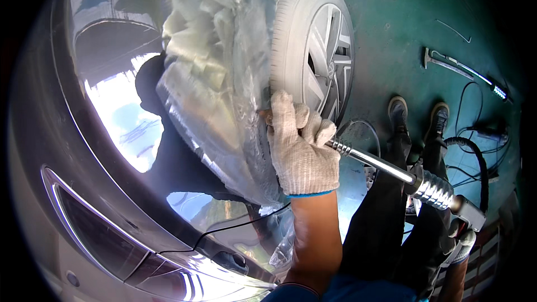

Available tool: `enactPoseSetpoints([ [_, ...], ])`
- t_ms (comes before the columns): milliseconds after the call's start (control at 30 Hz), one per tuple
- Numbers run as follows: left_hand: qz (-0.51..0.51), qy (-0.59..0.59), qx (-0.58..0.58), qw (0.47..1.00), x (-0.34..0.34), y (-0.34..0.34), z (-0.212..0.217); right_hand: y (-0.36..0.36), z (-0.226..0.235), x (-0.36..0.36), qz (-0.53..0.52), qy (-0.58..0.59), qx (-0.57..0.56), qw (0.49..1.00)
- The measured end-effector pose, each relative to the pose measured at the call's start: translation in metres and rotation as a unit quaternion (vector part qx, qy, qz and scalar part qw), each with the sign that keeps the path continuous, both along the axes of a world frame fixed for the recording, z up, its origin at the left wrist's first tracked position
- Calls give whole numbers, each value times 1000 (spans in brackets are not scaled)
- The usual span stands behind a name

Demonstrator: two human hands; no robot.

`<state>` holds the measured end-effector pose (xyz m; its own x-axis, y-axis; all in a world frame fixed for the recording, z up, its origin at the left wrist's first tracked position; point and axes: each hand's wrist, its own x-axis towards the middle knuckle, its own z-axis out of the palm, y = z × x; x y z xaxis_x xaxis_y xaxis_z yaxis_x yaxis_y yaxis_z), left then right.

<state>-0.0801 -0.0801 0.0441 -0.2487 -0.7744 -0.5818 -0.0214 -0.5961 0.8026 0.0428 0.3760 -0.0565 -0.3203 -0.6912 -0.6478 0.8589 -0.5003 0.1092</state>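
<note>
Slide-hammer puller (391, 170), a chrome rod with a ribbed weight, held level across the green floor (391, 33) toward the car's wheel arch. Left hand (302, 145) in a knit glove closed round the rod's front end, pressing its tip at the plastic-masked fender (218, 78) beside the tyre (313, 50), likely steadying it. Right hand (464, 243) at the rear grip, low near the picture's edge; grasp cannot be told.

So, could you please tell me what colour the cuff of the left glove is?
Blue: the glove is off-white knit with a blue cuff, clearest in the head view.
</note>
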Motion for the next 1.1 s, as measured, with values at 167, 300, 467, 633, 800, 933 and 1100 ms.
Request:
enactPoseSetpoints([
  [167, 17, 21, 30, 999, 7, -1, 1, 3, -1, -4, 10, -10, -5, 1000],
  [300, 38, -12, 6, 999, 0, 4, 5, 4, -1, -2, -8, -23, -20, 1000],
  [467, -23, 154, 114, 981, 25, -7, -11, 10, -1, 5, -16, -18, 38, 999],
  [633, 1, 42, 44, 998, 4, -4, 0, 10, -1, 3, 2, -21, 52, 998],
  [800, -2, 37, 42, 998, 4, -4, 3, 7, 2, -4, 13, -12, 53, 998],
  [933, -11, 42, 48, 998, 6, -5, 4, 4, 4, -2, 2, -8, 91, 996],
  [1100, -18, 25, 30, 999, 5, -4, 4, -9, 16, -18, -1, -22, 53, 998],
])
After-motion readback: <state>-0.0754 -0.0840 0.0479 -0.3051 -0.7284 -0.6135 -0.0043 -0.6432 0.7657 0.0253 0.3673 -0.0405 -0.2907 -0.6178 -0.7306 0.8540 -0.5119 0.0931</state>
